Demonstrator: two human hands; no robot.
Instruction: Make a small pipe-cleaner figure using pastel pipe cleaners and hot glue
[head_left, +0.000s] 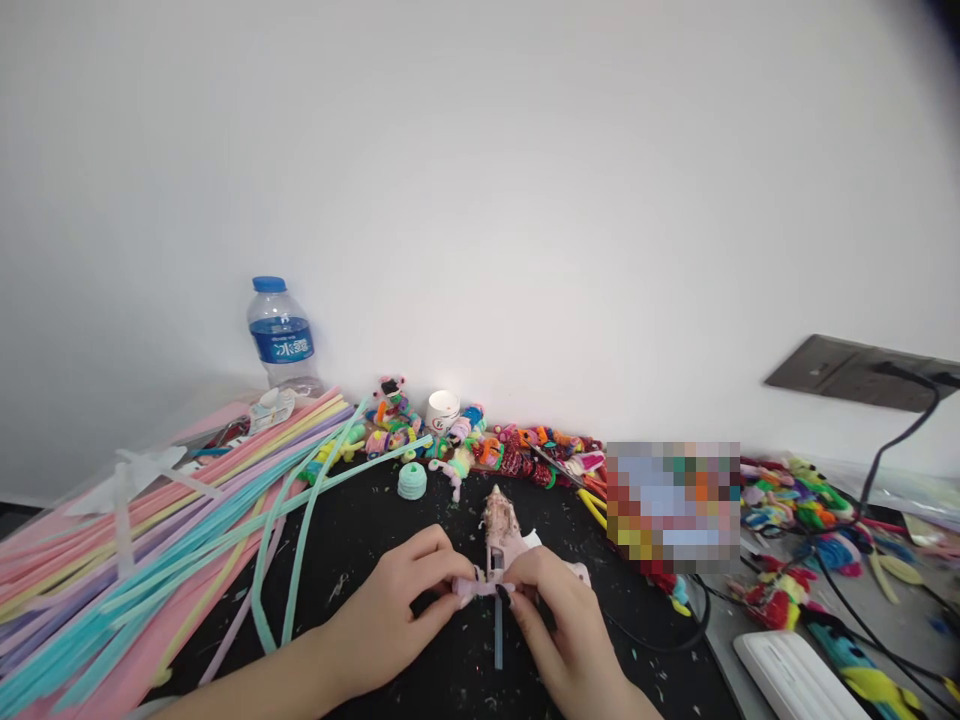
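Observation:
A small pale-lilac fuzzy pipe-cleaner piece is stretched between my hands, low over the black mat. My left hand pinches its left end between thumb and fingers. At its right end, my right hand is closed in a pinch, with a small dark spot at the fingertips that I cannot make out. Just behind lies a pale pink hot glue gun, its crusted nozzle pointing away from me. A translucent glue stick extends from it toward me, under the pipe-cleaner piece. Beyond stands a mint-green coil.
Long pastel pipe cleaners cover the left side. A water bottle and a paper cup stand by the wall. Small colourful fuzzy figures line the back. At right are a black cable, a white box and a wall socket.

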